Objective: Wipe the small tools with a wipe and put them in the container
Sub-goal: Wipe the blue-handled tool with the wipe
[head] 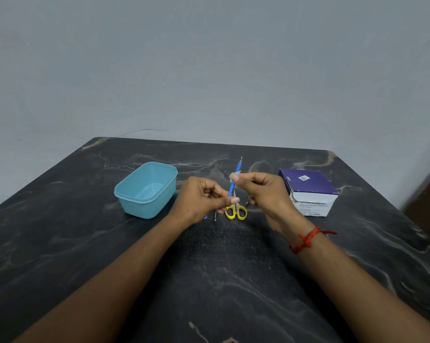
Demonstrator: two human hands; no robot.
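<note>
A slim blue-handled tool (238, 167) is pinched at its lower end between the thumb and curled fingers of the left hand (204, 199), with its thin metal tip pointing up and away. A small whitish wipe (234, 175) is pressed around the tool's shaft by the thumb and forefinger of the right hand (261, 191), whose other fingers are curled in. A red thread (305, 240) is tied round the right wrist.

Both hands are held above the dark marbled table (233, 280). Directly under them, small scissors (236, 212) with yellow handles are seen lying on the table, and beside these a thin metal tool (215, 216) is partly hidden by the left hand. A light blue plastic container (144, 206) is set just left of the left hand, open at the top. To the right, a purple and white box (308, 184) is placed, on whose front "BD" and "Alcohol Swabs" can be read; the smaller print is too blurred to make out.
</note>
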